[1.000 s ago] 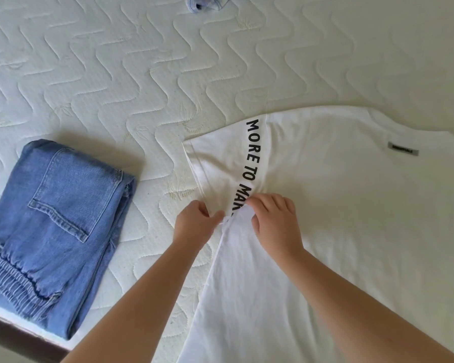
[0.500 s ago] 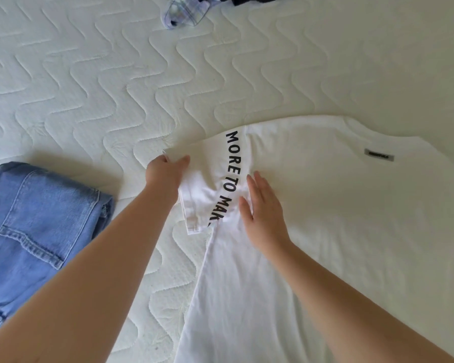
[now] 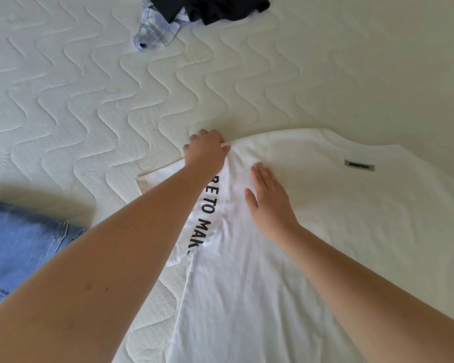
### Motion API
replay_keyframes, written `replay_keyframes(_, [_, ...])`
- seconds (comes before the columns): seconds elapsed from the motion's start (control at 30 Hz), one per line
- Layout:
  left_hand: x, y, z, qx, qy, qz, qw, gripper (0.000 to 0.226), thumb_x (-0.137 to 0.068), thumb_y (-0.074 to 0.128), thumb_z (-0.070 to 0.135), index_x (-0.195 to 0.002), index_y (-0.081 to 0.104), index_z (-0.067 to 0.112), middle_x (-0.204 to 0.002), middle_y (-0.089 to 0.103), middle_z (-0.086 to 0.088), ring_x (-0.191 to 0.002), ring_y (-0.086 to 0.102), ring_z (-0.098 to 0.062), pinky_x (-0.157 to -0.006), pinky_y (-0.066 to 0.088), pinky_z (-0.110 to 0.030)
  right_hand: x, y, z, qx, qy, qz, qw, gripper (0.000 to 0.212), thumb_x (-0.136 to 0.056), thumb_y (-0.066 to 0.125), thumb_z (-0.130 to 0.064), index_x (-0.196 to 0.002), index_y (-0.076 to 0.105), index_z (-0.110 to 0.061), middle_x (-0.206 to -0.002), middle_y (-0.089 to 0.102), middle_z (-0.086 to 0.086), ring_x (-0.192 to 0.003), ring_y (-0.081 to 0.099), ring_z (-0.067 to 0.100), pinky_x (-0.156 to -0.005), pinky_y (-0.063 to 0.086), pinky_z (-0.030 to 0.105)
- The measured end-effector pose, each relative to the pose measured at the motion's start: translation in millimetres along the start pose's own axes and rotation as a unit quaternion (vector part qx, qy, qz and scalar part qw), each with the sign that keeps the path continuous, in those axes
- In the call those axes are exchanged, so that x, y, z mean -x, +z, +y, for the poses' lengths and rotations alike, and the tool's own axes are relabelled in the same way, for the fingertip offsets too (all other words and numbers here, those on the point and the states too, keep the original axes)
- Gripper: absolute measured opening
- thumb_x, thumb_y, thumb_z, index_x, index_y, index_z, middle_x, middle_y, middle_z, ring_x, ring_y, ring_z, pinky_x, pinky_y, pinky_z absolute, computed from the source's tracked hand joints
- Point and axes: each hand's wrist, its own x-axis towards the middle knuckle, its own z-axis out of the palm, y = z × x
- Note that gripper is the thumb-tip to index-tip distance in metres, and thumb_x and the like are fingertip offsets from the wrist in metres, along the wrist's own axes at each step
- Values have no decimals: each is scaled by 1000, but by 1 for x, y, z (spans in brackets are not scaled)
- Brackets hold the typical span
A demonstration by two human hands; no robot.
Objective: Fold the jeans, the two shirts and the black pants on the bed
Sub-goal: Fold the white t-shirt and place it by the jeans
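Left hand pinching one white shirt; right hand spread flat on it; one jeans.

"RE TO MAK" along white shirt sleeve

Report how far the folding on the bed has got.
Done: the jeans lie folded at left. In hand: the white shirt, left hand gripping its shoulder, right hand pressing flat. Left: the plaid shirt and black pants, heaped at the far edge.
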Motion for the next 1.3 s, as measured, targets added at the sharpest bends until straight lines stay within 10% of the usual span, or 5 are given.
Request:
replay_keyframes(0.2, [-26, -13, -4, 41, -51, -53, 996, 24, -91, 59, 43, -104, 59, 22, -110, 65, -1, -104, 61, -26, -95, 47, -40, -39, -31, 7, -381, 165, -18, 909, 53, -102, 30, -14, -155, 24, -21, -159, 25, -9, -146, 22, 6, -116, 14, 18])
replay_keyframes(0.53, [8, -47, 5, -60, 41, -191, 979, 30, -98, 54, 36, -86, 53, 9, -83, 50, -1, -77, 48, -20, -56, 30, -28, -50, -50, 18, -592, 231, -10, 772, 34, -103, 39, -21, -129, 58, -13, -144, 51, 2, -135, 46, 16, -112, 37, 31])
replay_keyframes(0.9, [40, -38, 103, 205, -3, -375, 904, 24, -97, 57, 14, -117, 63, 2, -110, 71, -14, -96, 71, -21, -85, 57, -30, -40, -75, 33, -721, 242, -40, 648, 40, -101, 35, -30, -117, 63, -7, -108, 69, 9, -96, 66, 22, -88, 49, 36])
replay_keyframes(1.13, [38, -31, 63, 150, 61, -113, 980, 23, -98, 54, 24, -118, 63, 25, -116, 69, 3, -110, 63, -14, -75, 47, -17, -25, -72, 65, -407, 243, 64, 878, 34, -100, 39, -32, -79, 61, -18, -80, 61, -5, -78, 58, 17, -68, 43, 29])
replay_keyframes(1.3, [57, -17, 15, 105, -66, -213, 969, 42, -94, 54, 50, -122, 59, 18, -117, 63, -5, -110, 59, -25, -93, 46, -36, -2, -58, 61, -337, 254, 46, 905, 32, -86, 67, -42, -106, 60, -18, -90, 67, -5, -79, 65, 13, -63, 45, 26])
